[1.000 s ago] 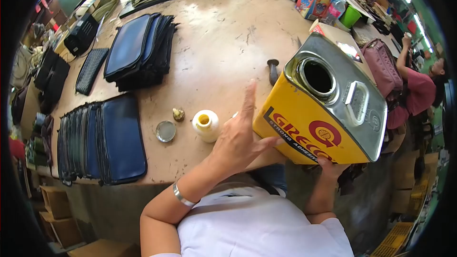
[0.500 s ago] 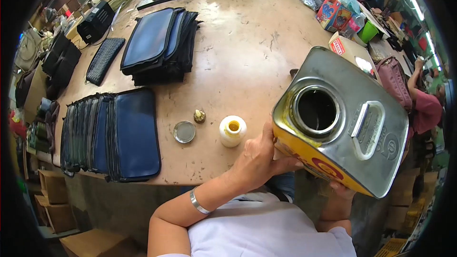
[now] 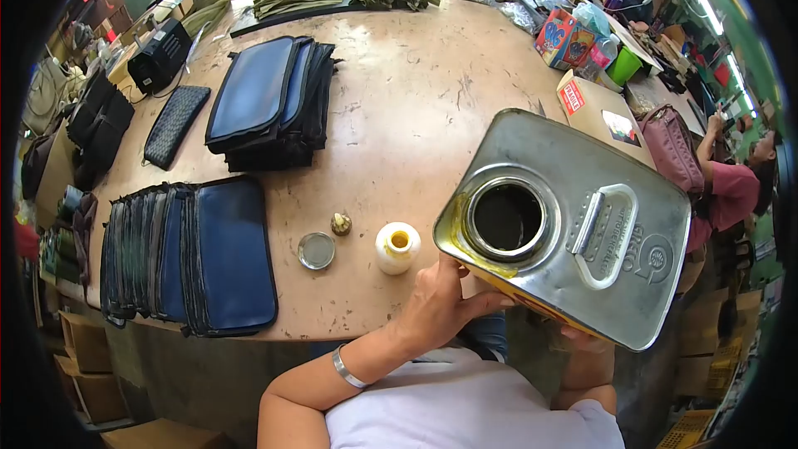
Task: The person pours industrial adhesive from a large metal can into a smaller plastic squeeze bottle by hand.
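Note:
A large metal can [image 3: 573, 208] with an uncapped round mouth and a folding handle is held tilted above the table's front edge. My left hand [image 3: 445, 303] grips its near left side, with yellowish residue close to the mouth. My right hand [image 3: 588, 341] holds the can from below and is partly hidden by it. Left of my left hand stands an open white bottle [image 3: 397, 248] with yellow residue inside its neck. A round metal lid [image 3: 317, 250] lies beside the bottle, and a small brown cap with a pale tip [image 3: 341, 224] sits just behind the lid.
Stacks of blue panels with black edging [image 3: 237, 254] [image 3: 256, 96] occupy the table's left side. A patterned pouch [image 3: 176, 126] lies beyond. Green strips [image 3: 299, 0] lie at the back, near a person's hands. A cardboard box [image 3: 603, 116] and a person in red [image 3: 736, 187] are at right.
The can has shifted left with both hands, and its top faces the camera more. The view has moved slightly, and another person's hands now show at the back.

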The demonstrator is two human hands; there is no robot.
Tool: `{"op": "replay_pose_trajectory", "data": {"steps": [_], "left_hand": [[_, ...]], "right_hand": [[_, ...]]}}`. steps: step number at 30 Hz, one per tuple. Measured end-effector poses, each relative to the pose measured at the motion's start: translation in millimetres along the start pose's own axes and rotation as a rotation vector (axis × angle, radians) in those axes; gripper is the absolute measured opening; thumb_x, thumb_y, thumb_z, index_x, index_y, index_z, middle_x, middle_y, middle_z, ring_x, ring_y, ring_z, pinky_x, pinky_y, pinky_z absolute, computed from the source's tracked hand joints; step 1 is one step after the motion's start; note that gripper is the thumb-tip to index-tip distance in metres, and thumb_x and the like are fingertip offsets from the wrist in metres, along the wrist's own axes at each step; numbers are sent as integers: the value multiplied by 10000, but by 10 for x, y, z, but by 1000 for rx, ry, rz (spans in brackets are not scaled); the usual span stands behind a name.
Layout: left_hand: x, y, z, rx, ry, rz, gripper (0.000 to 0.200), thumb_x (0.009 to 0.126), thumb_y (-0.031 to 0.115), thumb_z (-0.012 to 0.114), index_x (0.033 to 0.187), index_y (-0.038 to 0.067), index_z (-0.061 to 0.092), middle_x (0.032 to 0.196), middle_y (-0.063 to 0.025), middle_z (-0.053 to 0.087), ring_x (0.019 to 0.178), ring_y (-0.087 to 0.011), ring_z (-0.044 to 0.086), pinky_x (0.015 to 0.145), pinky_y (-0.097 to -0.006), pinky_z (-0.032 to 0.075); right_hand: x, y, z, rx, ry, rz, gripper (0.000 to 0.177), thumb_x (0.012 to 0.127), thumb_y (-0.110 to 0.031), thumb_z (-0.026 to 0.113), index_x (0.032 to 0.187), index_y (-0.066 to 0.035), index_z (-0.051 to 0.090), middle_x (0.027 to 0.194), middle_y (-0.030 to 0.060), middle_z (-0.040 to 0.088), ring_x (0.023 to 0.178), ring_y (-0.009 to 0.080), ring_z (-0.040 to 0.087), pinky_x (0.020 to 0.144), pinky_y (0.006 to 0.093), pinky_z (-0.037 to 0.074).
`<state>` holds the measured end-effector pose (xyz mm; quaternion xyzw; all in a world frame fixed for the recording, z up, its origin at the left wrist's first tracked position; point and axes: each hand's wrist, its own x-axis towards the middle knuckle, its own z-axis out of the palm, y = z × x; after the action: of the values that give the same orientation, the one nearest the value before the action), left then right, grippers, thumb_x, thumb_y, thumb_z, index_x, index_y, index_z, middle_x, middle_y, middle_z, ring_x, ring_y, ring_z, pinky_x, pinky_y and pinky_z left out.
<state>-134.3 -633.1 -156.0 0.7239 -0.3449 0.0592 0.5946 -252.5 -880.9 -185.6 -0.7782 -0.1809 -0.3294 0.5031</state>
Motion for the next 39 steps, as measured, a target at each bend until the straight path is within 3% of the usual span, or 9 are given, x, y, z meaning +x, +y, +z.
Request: {"op": "replay_pose_trajectory", "data": {"steps": [17, 25, 39], "left_hand": [[-21, -6, 51, -29, -12, -112, 660, 659, 256, 777, 1077, -70, 383, 833, -213, 608, 687, -328, 611, 591, -362, 488], [-7, 15, 50, -82, 19, -67, 618, 659, 209, 775, 1058, -70, 393, 802, -216, 610, 592, -332, 594, 518, -357, 460], [23, -47, 76, -20, 7, -14, 477, 730, 147, 712, 1057, -50, 426, 843, -195, 630, 725, -337, 632, 598, -361, 492]], "right_hand": [[-7, -35, -48, 17, -20, 5, 794, 670, -119, 745, 1301, 40, 290, 1237, 219, 449, 1083, 331, 506, 915, 457, 420], [7, -30, -64, 27, -27, 17, 788, 669, -115, 742, 1299, 40, 296, 1236, 219, 451, 1085, 331, 505, 918, 455, 418], [56, -66, -63, 17, -36, 5, 776, 667, -109, 737, 1295, 40, 305, 1235, 219, 455, 1088, 330, 503, 922, 452, 413]]}}
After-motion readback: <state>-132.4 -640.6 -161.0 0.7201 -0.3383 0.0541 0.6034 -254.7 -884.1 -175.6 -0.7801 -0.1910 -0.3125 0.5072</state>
